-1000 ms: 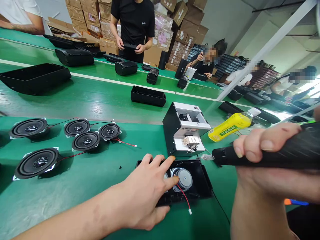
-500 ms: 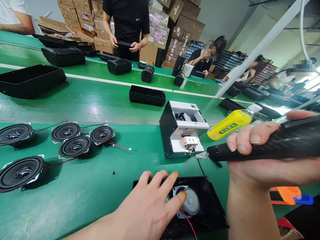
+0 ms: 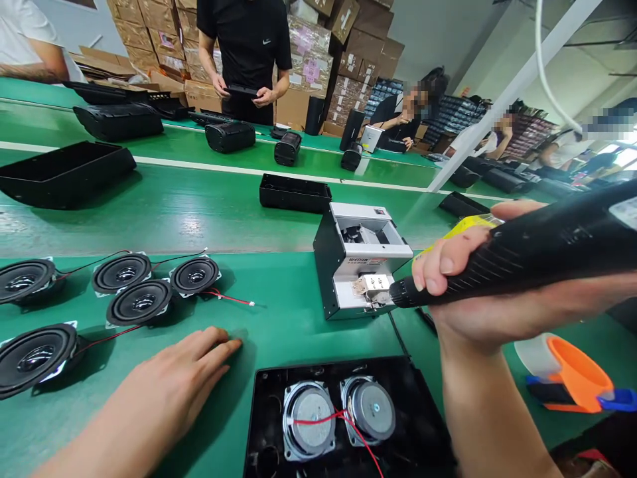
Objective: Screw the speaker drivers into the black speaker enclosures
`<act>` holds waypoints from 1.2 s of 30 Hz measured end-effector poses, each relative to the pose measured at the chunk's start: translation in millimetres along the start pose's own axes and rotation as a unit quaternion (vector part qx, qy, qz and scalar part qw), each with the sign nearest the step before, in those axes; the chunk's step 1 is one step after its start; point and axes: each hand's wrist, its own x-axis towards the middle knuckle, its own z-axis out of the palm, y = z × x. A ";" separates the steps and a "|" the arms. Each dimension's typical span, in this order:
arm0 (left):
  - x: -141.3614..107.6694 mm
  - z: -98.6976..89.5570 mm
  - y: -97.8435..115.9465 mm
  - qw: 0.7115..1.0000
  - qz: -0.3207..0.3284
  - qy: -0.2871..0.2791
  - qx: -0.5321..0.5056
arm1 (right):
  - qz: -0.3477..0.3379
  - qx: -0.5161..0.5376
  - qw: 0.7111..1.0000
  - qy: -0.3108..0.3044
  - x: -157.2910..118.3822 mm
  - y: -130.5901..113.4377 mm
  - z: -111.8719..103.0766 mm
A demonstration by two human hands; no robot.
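Observation:
My right hand [image 3: 478, 285] is wrapped round a black electric screwdriver [image 3: 537, 245]. The driver's nose meets the front of a grey and black screw feeder [image 3: 361, 259], by its metal outlet block; the bit is hidden there. On the green bench, my left hand [image 3: 184, 378] rests with fingertips drawn together at the surface, and whatever lies under them cannot be seen. Between my arms sits a black speaker housing panel [image 3: 269, 398]. Two speaker drivers, a left one [image 3: 312, 419] and a right one [image 3: 374, 408], lie in it magnet side up, with red wires across them.
Several loose speakers [image 3: 144, 302] with wires lie on the left. Black housings [image 3: 293, 192] stand along the green belt [image 3: 199, 199]. A yellow-labelled bottle [image 3: 460, 226] is behind my right hand, and an orange tape dispenser [image 3: 582, 372] is at right. A person [image 3: 243, 60] across holds a black part.
My left hand has left the panel and moved left to the bench where a small black screw lay, uncovering both speakers. The screwdriver's nose has come left against the screw feeder.

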 end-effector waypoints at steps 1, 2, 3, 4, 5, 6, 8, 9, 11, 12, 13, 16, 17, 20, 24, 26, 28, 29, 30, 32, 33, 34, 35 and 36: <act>-2.8 2.8 0.6 1.000 -0.004 -0.001 -0.008 | -0.018 -0.007 1.000 -0.012 -1.3 -0.2 1.5; -4.4 4.8 1.4 1.000 -0.007 -0.001 -0.013 | -0.038 -0.016 0.999 -0.025 -2.6 -0.9 2.4; -5.1 5.9 2.2 1.000 -0.010 0.000 -0.017 | -0.061 -0.021 0.997 -0.040 -3.8 -2.1 2.4; -5.3 6.5 2.7 1.000 -0.013 -0.001 -0.018 | -0.072 -0.028 0.996 -0.049 -4.9 -3.5 1.4; -5.2 6.6 2.9 1.000 -0.013 -0.002 -0.019 | -0.069 -0.036 0.996 -0.051 -5.8 -5.0 -0.5; -5.3 6.5 2.8 1.000 -0.014 -0.005 -0.020 | -0.064 -0.039 0.996 -0.050 -6.5 -6.4 -3.2; -6.0 6.0 2.2 1.000 -0.014 -0.012 -0.019 | -0.067 -0.030 0.996 -0.056 -7.1 -8.5 -10.0; -6.7 5.8 2.0 1.000 -0.014 -0.013 -0.019 | -0.070 -0.026 0.995 -0.058 -6.9 -9.3 -13.4; -7.4 5.3 2.5 1.000 -0.014 -0.010 -0.023 | -0.087 -0.026 0.994 -0.058 -6.0 -11.3 -18.4; -7.0 4.7 3.2 0.999 -0.018 -0.004 -0.032 | -0.089 -0.028 0.994 -0.057 -5.6 -12.9 -19.7; -6.0 3.7 4.3 0.999 -0.025 0.007 -0.048 | -0.084 -0.031 0.995 -0.051 -5.2 -15.0 -20.3; 1.4 -1.4 8.5 0.989 -0.087 0.029 -0.113 | -0.083 -0.009 0.995 -0.056 -4.2 -23.4 -19.3; 5.3 -3.8 10.2 0.985 -0.105 0.032 -0.136 | -0.081 -0.004 0.995 -0.060 -3.7 -25.9 -18.9; 22.3 -11.9 17.5 0.968 -0.132 0.005 -0.212 | -0.099 0.012 0.992 -0.070 -0.3 -28.3 -19.0; 60.2 -16.3 32.7 0.930 -0.145 -0.071 -0.329 | -0.117 0.018 0.990 -0.079 7.5 -17.5 -13.2; 83.2 -10.2 39.3 0.909 -0.142 -0.123 -0.371 | -0.135 0.021 0.989 -0.056 9.6 -9.1 -5.3; 104.5 2.2 43.4 0.894 -0.122 -0.172 -0.395 | -0.138 0.005 0.990 -0.031 9.4 -1.5 3.0; 113.5 9.8 44.5 0.889 -0.106 -0.194 -0.401 | -0.131 -0.011 0.991 -0.031 8.7 1.6 6.3; 121.1 17.6 45.1 0.884 -0.088 -0.215 -0.405 | -0.123 -0.025 0.991 -0.035 7.7 4.0 8.7; 131.9 31.5 45.5 0.878 -0.047 -0.247 -0.407 | -0.118 -0.028 0.991 -0.051 5.5 6.4 10.9; 135.4 37.0 45.6 0.877 -0.024 -0.257 -0.405 | -0.114 -0.025 0.992 -0.055 4.4 6.4 10.9; 137.9 41.5 45.7 0.877 0.001 -0.263 -0.402 | -0.110 -0.019 0.992 -0.058 3.2 5.5 10.3; 139.7 45.1 45.9 0.878 0.027 -0.267 -0.397 | -0.093 -0.015 0.994 -0.058 2.0 3.8 9.3; 140.9 48.2 46.3 0.879 0.056 -0.268 -0.391 | -0.067 -0.010 0.996 -0.056 0.7 1.5 7.7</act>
